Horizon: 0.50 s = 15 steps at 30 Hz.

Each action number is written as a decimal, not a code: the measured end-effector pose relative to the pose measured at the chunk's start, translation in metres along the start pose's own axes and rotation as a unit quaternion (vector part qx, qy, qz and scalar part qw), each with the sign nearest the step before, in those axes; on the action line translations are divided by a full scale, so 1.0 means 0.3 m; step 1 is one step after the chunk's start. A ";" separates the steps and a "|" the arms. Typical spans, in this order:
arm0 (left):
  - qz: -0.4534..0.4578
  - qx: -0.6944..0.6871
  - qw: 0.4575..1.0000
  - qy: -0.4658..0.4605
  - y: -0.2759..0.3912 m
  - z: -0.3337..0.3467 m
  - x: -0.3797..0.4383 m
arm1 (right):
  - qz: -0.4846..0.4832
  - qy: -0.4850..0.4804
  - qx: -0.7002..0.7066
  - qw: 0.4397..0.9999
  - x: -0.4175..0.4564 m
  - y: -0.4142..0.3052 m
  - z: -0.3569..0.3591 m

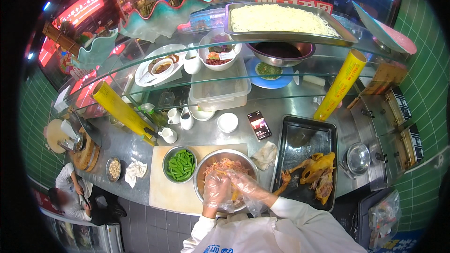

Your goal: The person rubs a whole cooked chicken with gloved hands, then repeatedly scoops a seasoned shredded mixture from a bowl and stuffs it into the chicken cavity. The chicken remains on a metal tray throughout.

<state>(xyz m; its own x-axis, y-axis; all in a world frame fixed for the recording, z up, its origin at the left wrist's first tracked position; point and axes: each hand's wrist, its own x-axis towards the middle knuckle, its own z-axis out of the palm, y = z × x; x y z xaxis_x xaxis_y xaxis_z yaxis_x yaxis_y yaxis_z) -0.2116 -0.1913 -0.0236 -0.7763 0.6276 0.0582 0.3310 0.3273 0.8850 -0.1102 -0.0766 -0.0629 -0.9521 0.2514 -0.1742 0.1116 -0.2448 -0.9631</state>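
Observation:
Both my hands wear clear plastic gloves and meet over a steel bowl (256, 168) of shredded meat (223, 164). My left hand (217, 187) is at the bowl's near left, fingers bent inward. From the right, my right hand (242, 182) reaches in, its fingertips close to the left hand's. A small strip of something yellowish shows at the fingertips; whether either hand grips it cannot be told. The bowl rests on a pale cutting board (160, 193), beside a steel bowl of green peppers (180, 165). A partly picked chicken carcass (318, 172) lies on a black tray (291, 130) at right.
A crumpled cloth (264, 155) lies between bowl and tray. Behind are a phone (259, 125), stacked white bowls (227, 122) and small white pitchers (168, 135). Glass shelves hold a tray of noodles (281, 19). At left stand a bowl of nuts or chopped pieces (114, 169) and a seated person (72, 193).

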 end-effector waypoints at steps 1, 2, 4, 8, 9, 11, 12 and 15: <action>0.000 -0.006 1.000 -0.005 -0.007 0.001 0.003 | -0.007 -0.008 0.003 1.000 0.000 -0.009 -0.003; -0.026 -0.088 0.996 -0.013 -0.012 0.000 0.000 | -0.013 -0.015 0.006 1.000 0.001 -0.014 -0.005; -0.075 -0.247 0.966 -0.030 -0.019 0.003 -0.010 | 0.014 -0.021 0.116 0.993 0.023 0.058 -0.019; -0.076 -0.325 0.942 -0.022 -0.076 -0.003 -0.021 | 0.020 -0.055 0.179 0.982 0.009 -0.020 -0.012; -0.070 -0.337 0.939 -0.016 -0.049 0.003 -0.023 | 0.028 -0.050 0.195 0.979 0.008 -0.020 -0.010; -0.059 -0.345 0.937 -0.009 -0.040 0.006 -0.027 | 0.044 -0.040 0.227 0.972 0.009 -0.020 -0.003; -0.054 -0.341 0.938 -0.011 -0.045 0.011 -0.027 | 0.039 -0.039 0.238 0.970 0.014 -0.006 -0.004; -0.035 -0.368 0.929 -0.017 -0.021 0.011 -0.021 | 0.043 -0.040 0.263 0.963 0.033 0.043 -0.017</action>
<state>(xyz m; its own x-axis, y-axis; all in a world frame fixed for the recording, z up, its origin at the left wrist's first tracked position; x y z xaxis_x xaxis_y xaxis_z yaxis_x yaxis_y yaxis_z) -0.2069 -0.1950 -0.0309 -0.7604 0.6493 -0.0149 -0.1864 -0.1961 0.9627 -0.1168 -0.0725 -0.0779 -0.9669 0.1423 -0.2116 0.0504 -0.7068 -0.7056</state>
